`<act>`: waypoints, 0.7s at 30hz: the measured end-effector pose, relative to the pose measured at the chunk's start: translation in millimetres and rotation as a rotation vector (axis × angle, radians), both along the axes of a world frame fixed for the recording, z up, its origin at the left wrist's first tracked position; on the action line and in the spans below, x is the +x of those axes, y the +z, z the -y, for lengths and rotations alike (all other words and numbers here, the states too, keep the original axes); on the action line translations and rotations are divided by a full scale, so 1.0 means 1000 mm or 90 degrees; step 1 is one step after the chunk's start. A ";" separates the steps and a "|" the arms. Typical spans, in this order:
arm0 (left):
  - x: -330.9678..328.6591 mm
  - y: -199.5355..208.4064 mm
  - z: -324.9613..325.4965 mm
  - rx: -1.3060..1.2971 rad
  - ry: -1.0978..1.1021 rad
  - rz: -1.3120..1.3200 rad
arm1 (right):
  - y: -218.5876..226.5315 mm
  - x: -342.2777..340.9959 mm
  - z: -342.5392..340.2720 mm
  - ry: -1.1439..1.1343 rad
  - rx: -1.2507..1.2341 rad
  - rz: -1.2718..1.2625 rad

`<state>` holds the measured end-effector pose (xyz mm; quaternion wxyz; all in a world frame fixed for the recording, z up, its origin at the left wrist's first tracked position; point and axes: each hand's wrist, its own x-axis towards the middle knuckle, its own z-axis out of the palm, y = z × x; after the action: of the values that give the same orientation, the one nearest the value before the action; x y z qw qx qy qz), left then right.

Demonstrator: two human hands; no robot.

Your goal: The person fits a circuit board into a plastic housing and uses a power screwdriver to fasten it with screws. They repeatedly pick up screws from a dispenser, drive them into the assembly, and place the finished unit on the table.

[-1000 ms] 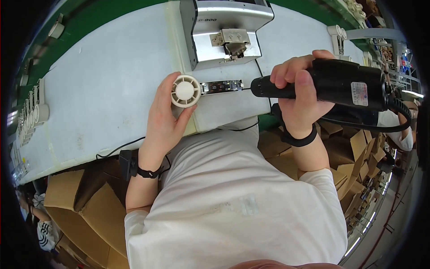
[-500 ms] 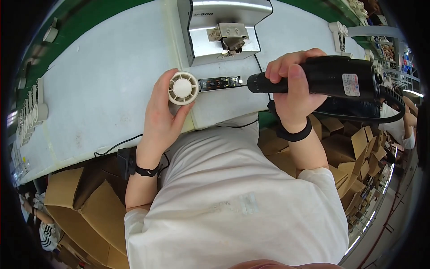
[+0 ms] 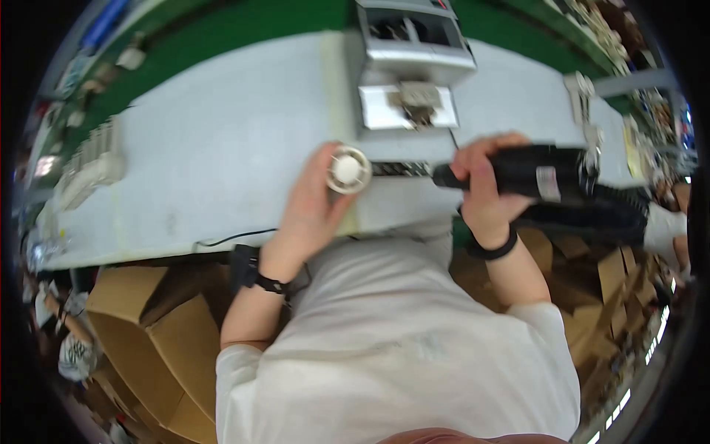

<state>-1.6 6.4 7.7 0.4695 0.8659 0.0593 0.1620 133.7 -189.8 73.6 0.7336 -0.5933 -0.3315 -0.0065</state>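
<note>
My left hand (image 3: 307, 214) is closed around a white round part with a spoked grille, like the head of a small handheld fan (image 3: 348, 169). From its right side a narrow dark strip with a circuit board (image 3: 401, 169) sticks out. My right hand (image 3: 484, 189) grips a black corded electric screwdriver (image 3: 536, 172), held level with its nose toward the left. The nose is at or very near the strip's free end. Blur hides whether the bit touches it.
A silver screw-feeder-like machine (image 3: 414, 61) stands beyond my hands on the white table (image 3: 222, 148). White parts line up in a row (image 3: 96, 166) at the left, with more white handles (image 3: 580, 96) at the far right. Open cardboard boxes (image 3: 159, 333) sit below the table edge.
The whole view has shifted, so table, machine and hands appear lower and further right, with blur. Both hands keep their holds, and the screwdriver stays in line with the strip.
</note>
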 end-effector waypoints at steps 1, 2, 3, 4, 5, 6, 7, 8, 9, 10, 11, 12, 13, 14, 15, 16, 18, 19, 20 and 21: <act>0.001 0.003 0.001 -0.007 -0.004 -0.021 | -0.002 -0.001 0.002 -0.002 -0.025 0.010; 0.004 0.010 0.002 0.015 -0.012 -0.011 | 0.000 -0.003 0.003 0.002 -0.016 -0.004; 0.005 0.019 -0.004 0.039 -0.020 -0.003 | 0.002 -0.002 0.002 0.006 -0.006 -0.020; 0.001 0.026 -0.014 0.065 -0.004 0.001 | 0.003 0.001 0.008 0.003 0.041 -0.049; -0.012 0.039 -0.023 0.057 -0.032 -0.045 | 0.009 0.001 0.014 0.006 0.088 -0.077; -0.019 0.048 -0.031 0.041 -0.070 -0.097 | 0.018 0.005 0.025 -0.008 0.164 -0.137; -0.023 0.057 -0.040 0.026 -0.113 -0.151 | 0.027 0.013 0.038 -0.028 0.242 -0.199; -0.035 0.058 -0.055 -0.033 -0.092 -0.164 | 0.029 0.023 0.051 -0.024 0.260 -0.198; -0.048 0.054 -0.077 -0.091 -0.081 -0.175 | 0.029 0.033 0.066 -0.085 0.315 -0.273; -0.059 0.051 -0.100 -0.171 -0.033 -0.182 | 0.028 0.045 0.079 -0.146 0.369 -0.352; -0.069 0.046 -0.119 -0.254 0.016 -0.189 | 0.017 0.057 0.094 -0.150 0.385 -0.353; -0.065 0.047 -0.136 -0.276 0.092 -0.149 | 0.001 0.072 0.108 -0.188 0.392 -0.410; -0.053 0.048 -0.153 -0.299 0.163 -0.108 | -0.016 0.085 0.121 -0.229 0.399 -0.466; -0.035 0.049 -0.169 -0.267 0.226 -0.081 | -0.031 0.092 0.131 -0.268 0.405 -0.525; -0.010 0.046 -0.188 -0.237 0.287 -0.049 | -0.043 0.095 0.138 -0.277 0.418 -0.519; 0.018 0.038 -0.213 -0.202 0.337 -0.057 | -0.056 0.097 0.145 -0.293 0.433 -0.540; 0.072 0.023 -0.257 -0.157 0.362 -0.063 | -0.072 0.097 0.159 -0.332 0.466 -0.583; 0.102 0.012 -0.274 -0.019 0.464 -0.046 | -0.075 0.095 0.165 -0.356 0.486 -0.574; 0.129 0.002 -0.292 0.124 0.563 -0.019 | -0.077 0.095 0.167 -0.350 0.505 -0.582; 0.143 -0.015 -0.321 0.197 0.591 -0.040 | -0.078 0.092 0.169 -0.346 0.527 -0.589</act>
<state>141.8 327.2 -7.4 0.2115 0.8123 0.4284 0.3346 225.6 -358.5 -4.1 0.9389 -0.2674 0.2073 -0.0626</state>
